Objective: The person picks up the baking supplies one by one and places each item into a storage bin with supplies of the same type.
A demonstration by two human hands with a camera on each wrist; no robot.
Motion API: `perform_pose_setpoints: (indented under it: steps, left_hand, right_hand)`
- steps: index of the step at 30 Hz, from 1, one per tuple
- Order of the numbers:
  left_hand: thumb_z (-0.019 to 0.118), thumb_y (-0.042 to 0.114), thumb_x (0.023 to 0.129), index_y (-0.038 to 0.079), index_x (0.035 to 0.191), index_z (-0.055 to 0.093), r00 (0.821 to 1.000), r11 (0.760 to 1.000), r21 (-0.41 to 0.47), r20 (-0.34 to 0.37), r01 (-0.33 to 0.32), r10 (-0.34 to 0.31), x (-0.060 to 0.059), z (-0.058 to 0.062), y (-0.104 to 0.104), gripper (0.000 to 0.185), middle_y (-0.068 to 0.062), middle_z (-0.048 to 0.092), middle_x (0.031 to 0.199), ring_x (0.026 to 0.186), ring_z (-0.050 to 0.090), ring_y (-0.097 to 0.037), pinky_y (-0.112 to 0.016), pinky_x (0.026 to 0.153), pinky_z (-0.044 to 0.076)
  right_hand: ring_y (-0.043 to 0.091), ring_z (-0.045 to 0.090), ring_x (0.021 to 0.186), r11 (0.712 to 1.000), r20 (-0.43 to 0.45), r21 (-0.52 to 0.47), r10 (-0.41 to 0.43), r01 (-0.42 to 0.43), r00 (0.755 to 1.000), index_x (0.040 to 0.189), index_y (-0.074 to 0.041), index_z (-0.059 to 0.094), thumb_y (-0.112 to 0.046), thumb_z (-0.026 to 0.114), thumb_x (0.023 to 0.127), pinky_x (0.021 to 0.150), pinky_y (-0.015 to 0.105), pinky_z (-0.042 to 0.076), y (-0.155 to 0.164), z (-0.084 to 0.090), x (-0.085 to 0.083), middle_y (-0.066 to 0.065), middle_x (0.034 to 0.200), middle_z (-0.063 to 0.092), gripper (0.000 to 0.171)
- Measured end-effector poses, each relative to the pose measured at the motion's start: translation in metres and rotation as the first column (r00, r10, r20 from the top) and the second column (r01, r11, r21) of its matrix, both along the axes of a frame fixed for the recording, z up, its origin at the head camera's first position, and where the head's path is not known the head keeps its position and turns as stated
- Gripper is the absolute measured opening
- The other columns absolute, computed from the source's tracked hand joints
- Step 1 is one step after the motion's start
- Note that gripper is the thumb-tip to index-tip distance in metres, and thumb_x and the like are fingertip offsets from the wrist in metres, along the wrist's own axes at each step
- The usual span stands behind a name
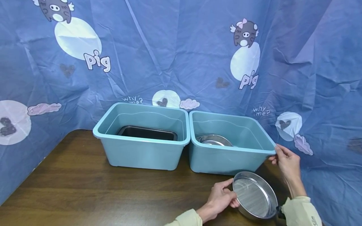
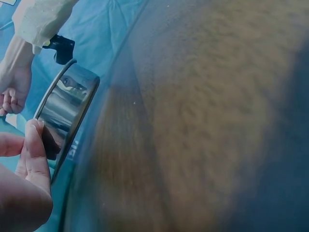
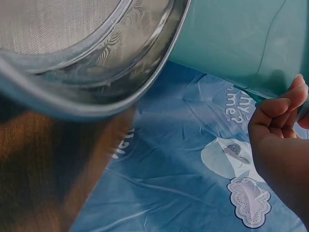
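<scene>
My left hand [image 1: 226,196] holds a round steel mesh sieve [image 1: 254,195] by its left rim, tilted on edge above the table's front right. In the left wrist view the fingers [image 2: 34,154] pinch the sieve [image 2: 67,108] from the side. My right hand [image 1: 280,157] grips the near right corner rim of the right teal tub [image 1: 226,160]. The right wrist view shows its fingers [image 3: 275,116] curled at that tub's rim [image 3: 241,38], with the sieve [image 3: 87,48] close by. A round steel pan [image 1: 215,140] lies inside this tub.
A second teal tub [image 1: 141,153] stands touching the right tub's left side and holds a black baking tray [image 1: 147,132]. Both sit on a brown wooden table [image 1: 85,188]. Blue cartoon-print cloth [image 1: 181,56] hangs behind and drapes over the right edge.
</scene>
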State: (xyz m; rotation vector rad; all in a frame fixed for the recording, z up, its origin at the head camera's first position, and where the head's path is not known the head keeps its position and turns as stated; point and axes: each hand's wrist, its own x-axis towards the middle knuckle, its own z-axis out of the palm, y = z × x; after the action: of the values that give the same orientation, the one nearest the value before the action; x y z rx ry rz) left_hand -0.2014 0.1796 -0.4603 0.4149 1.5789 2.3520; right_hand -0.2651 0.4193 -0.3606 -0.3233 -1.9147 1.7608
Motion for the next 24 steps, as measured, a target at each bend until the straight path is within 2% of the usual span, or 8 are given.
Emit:
perform_pose_setpoints:
  steps: [8,14,15,18,19,21,22,24]
  left_hand:
    - [0.059,-0.016,0.080,-0.014,0.143,0.050,1.000,1.000,0.009,-0.005,0.009,-0.009,-0.003,0.000,-0.005,0.064,-0.019,0.069,0.067,0.051,0.060,-0.006,-0.016,0.050,0.051]
    - [0.059,-0.016,0.081,-0.013,0.144,0.050,1.000,1.000,0.016,-0.004,0.014,-0.014,-0.003,0.001,-0.008,0.064,-0.021,0.069,0.068,0.051,0.060,-0.007,-0.016,0.051,0.051]
    - [0.059,-0.016,0.081,-0.013,0.144,0.050,1.000,1.000,0.019,-0.002,0.013,-0.013,-0.004,0.002,-0.008,0.064,-0.022,0.069,0.068,0.051,0.060,-0.007,-0.016,0.050,0.050]
    - [0.059,-0.016,0.082,-0.013,0.145,0.049,1.000,0.999,0.028,0.003,0.019,-0.019,-0.004,0.004,-0.009,0.064,-0.021,0.068,0.068,0.051,0.060,-0.008,-0.016,0.050,0.050]
    - [0.059,-0.015,0.082,-0.013,0.145,0.049,1.000,0.999,0.030,0.004,0.020,-0.021,-0.005,0.005,-0.009,0.064,-0.021,0.068,0.068,0.051,0.060,-0.008,-0.016,0.050,0.050]
    - [0.059,-0.015,0.082,-0.013,0.145,0.049,1.000,0.999,0.035,0.007,0.023,-0.023,-0.005,0.007,-0.011,0.064,-0.020,0.068,0.067,0.051,0.060,-0.008,-0.016,0.050,0.050]
    - [0.059,-0.015,0.082,-0.013,0.145,0.049,1.000,0.999,0.037,0.008,0.024,-0.025,-0.005,0.008,-0.012,0.064,-0.020,0.068,0.067,0.051,0.060,-0.008,-0.016,0.050,0.050]
    - [0.059,-0.015,0.082,-0.013,0.145,0.049,1.000,0.999,0.037,0.007,0.026,-0.027,-0.004,0.009,-0.013,0.064,-0.019,0.068,0.067,0.051,0.060,-0.008,-0.016,0.050,0.051]
  right_hand:
    - [0.003,0.056,0.046,1.000,0.028,0.023,0.002,-0.003,1.000,0.141,0.015,0.049,-0.008,0.052,0.107,0.045,0.015,0.046,0.000,0.002,0.000,-0.005,0.059,0.063,0.041]
    - [0.003,0.057,0.047,0.997,-0.019,0.077,0.018,-0.017,1.000,0.139,0.020,0.049,-0.009,0.053,0.107,0.046,0.014,0.046,0.001,-0.002,0.001,-0.005,0.060,0.064,0.044]
    - [0.004,0.058,0.046,0.997,-0.060,0.064,0.035,-0.031,0.998,0.136,0.020,0.052,-0.009,0.054,0.106,0.046,0.015,0.046,0.005,-0.006,-0.001,-0.003,0.060,0.065,0.041]
    - [0.006,0.060,0.048,0.993,-0.108,0.108,0.067,-0.055,0.992,0.133,0.020,0.055,-0.012,0.057,0.106,0.046,0.016,0.048,0.017,-0.018,-0.007,0.000,0.063,0.067,0.042]
    - [0.008,0.061,0.048,0.994,-0.129,0.089,0.075,-0.064,0.989,0.132,0.018,0.058,-0.013,0.060,0.105,0.046,0.017,0.048,0.023,-0.024,-0.011,0.002,0.063,0.067,0.041]
    - [0.011,0.062,0.048,0.993,-0.148,0.090,0.087,-0.074,0.985,0.130,0.012,0.064,-0.015,0.063,0.104,0.045,0.019,0.050,0.038,-0.037,-0.021,0.006,0.065,0.069,0.038]
    - [0.010,0.063,0.049,0.992,-0.125,0.114,0.074,-0.060,0.989,0.130,0.008,0.066,-0.020,0.064,0.104,0.045,0.019,0.050,0.043,-0.041,-0.025,0.004,0.065,0.069,0.038]
    - [0.013,0.064,0.049,0.992,-0.122,0.114,0.074,-0.060,0.990,0.127,0.004,0.069,-0.021,0.065,0.104,0.045,0.020,0.050,0.050,-0.047,-0.030,0.007,0.065,0.070,0.035]
